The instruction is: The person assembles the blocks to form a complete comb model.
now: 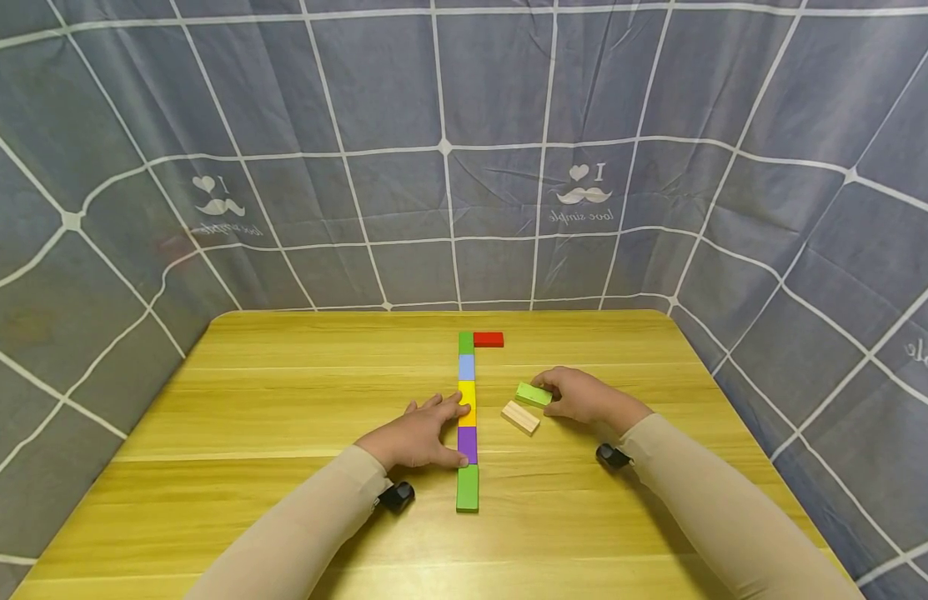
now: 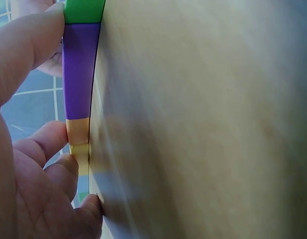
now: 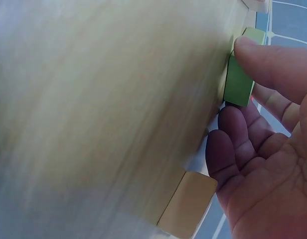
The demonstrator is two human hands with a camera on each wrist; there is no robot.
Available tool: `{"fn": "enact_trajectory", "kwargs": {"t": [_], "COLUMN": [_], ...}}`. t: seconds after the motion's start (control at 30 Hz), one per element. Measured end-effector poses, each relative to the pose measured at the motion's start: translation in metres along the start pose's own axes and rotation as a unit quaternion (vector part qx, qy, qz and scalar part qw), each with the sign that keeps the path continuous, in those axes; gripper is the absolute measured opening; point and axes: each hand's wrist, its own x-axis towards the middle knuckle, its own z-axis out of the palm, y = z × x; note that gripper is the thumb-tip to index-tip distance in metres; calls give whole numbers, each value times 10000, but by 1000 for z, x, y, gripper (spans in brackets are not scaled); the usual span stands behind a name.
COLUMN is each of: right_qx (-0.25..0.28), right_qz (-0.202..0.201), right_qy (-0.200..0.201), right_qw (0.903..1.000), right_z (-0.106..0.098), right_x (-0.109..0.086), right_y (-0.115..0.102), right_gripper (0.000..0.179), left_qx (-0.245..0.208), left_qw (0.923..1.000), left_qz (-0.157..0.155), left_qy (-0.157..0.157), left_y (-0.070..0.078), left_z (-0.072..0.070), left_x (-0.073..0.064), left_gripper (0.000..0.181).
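My left hand (image 1: 418, 437) spreads its fingers along the left side of a straight row of blocks. Its thumb touches where a purple block (image 1: 467, 445) meets the near green block (image 1: 467, 488), and its fingertips reach the yellow part (image 1: 469, 415). Farther along the row come a light blue block (image 1: 467, 367) and a far green block (image 1: 466, 342). To the right, my right hand (image 1: 584, 396) pinches a light green block (image 3: 238, 82) between thumb and fingers, low over the table. A plain wooden block (image 1: 520, 418) lies just nearer. By the curled fingers, the right wrist view shows a tan block (image 3: 189, 204).
A red block (image 1: 489, 339) extends rightward from the row's far end. The wooden table (image 1: 246, 400) is surrounded at the back and sides by a grey curtain (image 1: 388, 92) with white lines. Small black cameras sit under both wrists.
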Motion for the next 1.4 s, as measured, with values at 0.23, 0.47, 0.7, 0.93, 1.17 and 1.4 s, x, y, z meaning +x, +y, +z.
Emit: {"fn": "enact_trajectory", "kwargs": {"t": [0.23,0.47,0.7,0.93,1.17,1.4], "right_qx": [101,123,64,-134,-396,-396], "right_qz": [60,69,8,-83,-78,-37], "right_qy": [-10,-27,-51,62,273,430], "right_qw": [9999,9999,10000,9999,9988,9983], "right_z": [0,1,0,0,0,-4], "right_x": [1,0,0,0,8,22], "right_y": [-1,-3,-5,-5,-4,-7], "right_gripper": [43,43,41,40,42,44], "left_qx": [-7,14,-9,-11,-50,-40], "left_qw": [10000,10000,10000,10000,10000,10000], "left_qz": [10,27,24,25,32,44], "left_qy": [17,24,26,12,13,32], "left_y": [-1,-3,-4,-3,-3,-3], "left_z": [0,1,1,1,0,1], "left_x": [0,0,0,0,0,1], "left_gripper": [87,88,88,87,87,88]}}
